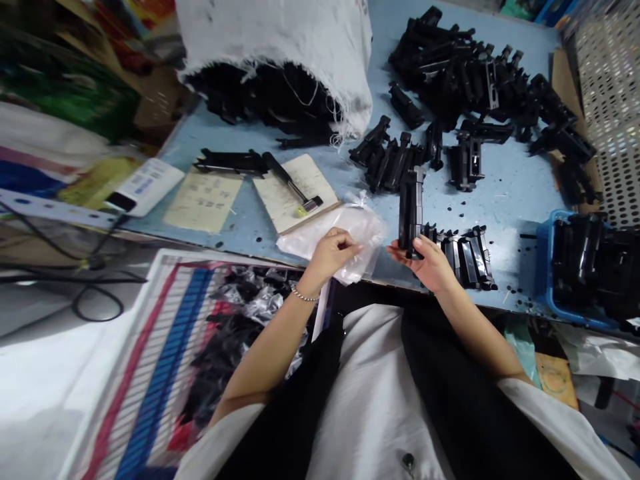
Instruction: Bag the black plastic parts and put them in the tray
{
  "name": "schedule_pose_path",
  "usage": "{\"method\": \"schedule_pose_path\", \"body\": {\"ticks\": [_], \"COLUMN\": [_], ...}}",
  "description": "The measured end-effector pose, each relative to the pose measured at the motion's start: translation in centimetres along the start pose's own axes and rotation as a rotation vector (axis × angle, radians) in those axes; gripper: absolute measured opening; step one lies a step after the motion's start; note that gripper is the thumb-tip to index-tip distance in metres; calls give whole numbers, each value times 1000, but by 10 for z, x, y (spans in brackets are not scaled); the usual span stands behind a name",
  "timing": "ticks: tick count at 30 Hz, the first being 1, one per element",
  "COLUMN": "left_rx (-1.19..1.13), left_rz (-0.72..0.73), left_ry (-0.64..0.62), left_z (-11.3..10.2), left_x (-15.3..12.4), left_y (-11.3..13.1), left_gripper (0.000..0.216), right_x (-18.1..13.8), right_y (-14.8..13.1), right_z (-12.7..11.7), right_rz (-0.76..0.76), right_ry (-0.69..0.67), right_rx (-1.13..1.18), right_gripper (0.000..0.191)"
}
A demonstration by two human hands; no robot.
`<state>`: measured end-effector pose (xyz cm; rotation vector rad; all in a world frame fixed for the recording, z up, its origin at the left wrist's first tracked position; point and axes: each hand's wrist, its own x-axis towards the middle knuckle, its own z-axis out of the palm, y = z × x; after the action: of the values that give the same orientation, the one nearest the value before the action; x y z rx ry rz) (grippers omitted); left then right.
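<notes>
My right hand (430,263) is closed around the lower end of a long black plastic part (411,203), which points up and away from me. My left hand (333,257) is in a pinch at the clear plastic bag (363,230), whose thin film shows around its fingertips. Just right of my right hand lies a row of similar black parts (467,257). A small hammer (293,180) rests on a worn pad (300,183) beyond my left hand.
A large heap of black parts (465,73) covers the back right of the blue table. A white woven sack (280,33) spills more at the back left. At right stands a blue basket (545,267) of parts; a striped bag (145,360) with bagged pieces sits below left.
</notes>
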<state>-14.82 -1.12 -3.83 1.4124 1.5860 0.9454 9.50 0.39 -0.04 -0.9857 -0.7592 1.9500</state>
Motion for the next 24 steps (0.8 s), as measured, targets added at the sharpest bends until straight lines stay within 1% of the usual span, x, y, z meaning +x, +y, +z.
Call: {"method": "schedule_pose_path", "body": {"ticks": [2,6,8,10,11,13,15,16,18,19,20,22,24], "left_rx": [-42,-20,-71,-94,-51,153,387,459,496,477,452,414,402], "left_rz": [-14,-15,-26,-21,12,114,193,208,215,220,225,228,235], "left_ry": [33,32,40,52,57,33,-27,-55,-64,-39,-1,75,96], "left_z": [-2,0,-3,-9,-13,-19,-21,-20,-17,-16,-15,-15,-17], "left_x": [1,0,-4,-10,-14,-19,-20,-19,-14,-10,-8,-4,-3], "left_y": [0,5,12,19,22,27,29,29,28,27,26,25,23], "left_gripper": [27,25,19,16,16,21,28,31,34,34,34,34,38], "right_x": [2,16,26,35,37,39,38,38,38,38,39,36,25], "right_y": [0,10,22,34,38,43,42,41,38,37,36,33,28], "right_z": [9,28,33,34,33,30,29,30,33,35,37,39,36], "right_rz": [16,56,54,50,53,60,51,48,48,43,24,-62,-142], "right_ry": [-37,-103,-94,-34,2,57,65,51,14,7,18,87,135], "right_rx": [28,74,89,87,84,82,94,106,124,114,86,-7,-82], "right_gripper": [40,40,39,39,39,40,39,39,40,41,40,38,36]}}
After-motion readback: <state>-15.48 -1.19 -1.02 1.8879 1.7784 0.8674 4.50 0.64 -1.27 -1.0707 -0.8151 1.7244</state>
